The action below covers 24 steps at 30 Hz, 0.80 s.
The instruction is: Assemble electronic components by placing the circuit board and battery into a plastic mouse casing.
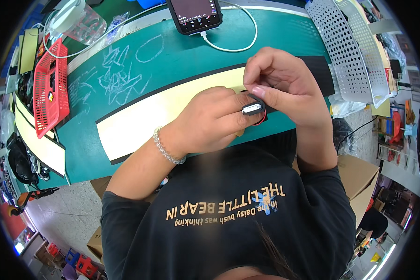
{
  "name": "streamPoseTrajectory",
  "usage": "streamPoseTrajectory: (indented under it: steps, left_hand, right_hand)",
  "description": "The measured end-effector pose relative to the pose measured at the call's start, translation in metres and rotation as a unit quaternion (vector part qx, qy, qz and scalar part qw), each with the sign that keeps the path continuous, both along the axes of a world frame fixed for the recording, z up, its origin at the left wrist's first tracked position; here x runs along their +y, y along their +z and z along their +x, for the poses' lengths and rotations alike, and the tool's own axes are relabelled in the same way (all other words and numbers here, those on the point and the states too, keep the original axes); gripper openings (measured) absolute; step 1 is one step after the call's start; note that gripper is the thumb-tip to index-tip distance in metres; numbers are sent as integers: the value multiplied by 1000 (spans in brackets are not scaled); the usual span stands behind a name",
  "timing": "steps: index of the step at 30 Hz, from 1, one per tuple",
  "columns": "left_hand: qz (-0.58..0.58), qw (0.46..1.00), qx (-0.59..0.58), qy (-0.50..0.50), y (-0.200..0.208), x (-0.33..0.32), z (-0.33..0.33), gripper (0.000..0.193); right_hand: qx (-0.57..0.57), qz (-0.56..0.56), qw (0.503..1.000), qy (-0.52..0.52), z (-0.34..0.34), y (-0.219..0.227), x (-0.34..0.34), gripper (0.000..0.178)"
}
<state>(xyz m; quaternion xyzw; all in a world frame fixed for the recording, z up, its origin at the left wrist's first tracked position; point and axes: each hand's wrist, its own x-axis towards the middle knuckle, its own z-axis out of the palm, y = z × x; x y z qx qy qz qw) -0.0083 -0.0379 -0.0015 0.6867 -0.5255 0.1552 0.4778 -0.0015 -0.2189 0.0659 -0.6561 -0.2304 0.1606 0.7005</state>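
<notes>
My left hand (pixel 210 119), with a clear beaded bracelet at the wrist, is closed at the middle of the bench's near edge. At its fingers sits a small black piece with a silvery-white oblong part (pixel 253 108). A thin red wire (pixel 262 119) curves beneath that piece. Just to the right, my right hand (pixel 284 88) pinches with thumb and forefinger against the black piece's upper edge; what lies between those fingertips is hidden. Under both hands runs a long pale yellow strip with black borders (pixel 140 119), its right end dark (pixel 319 70).
A phone (pixel 196 16) with a white cable lies at the far side of the green bench (pixel 182 53). White perforated baskets (pixel 345 46) stand at the right. A red basket (pixel 51 88), a clear jug (pixel 84 23) and more yellow strips (pixel 37 133) are at the left.
</notes>
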Motion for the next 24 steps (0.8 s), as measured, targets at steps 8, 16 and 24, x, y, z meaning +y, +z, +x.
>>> streamPoseTrajectory:
  steps: [8,16,24]
  left_hand:
    - [-18,999,-27,21,2,-2,2,40]
    - [10,1000,-10,-5,-3,1,2,38]
    - [18,1000,-9,-10,1,0,1,39]
  right_hand:
    - [-154,-86,984,7,-2,11,-4,8]
    - [-178,-97,977,62,6,1,-10,6]
    - [-197,-114,974,-3,-2,13,-7,11]
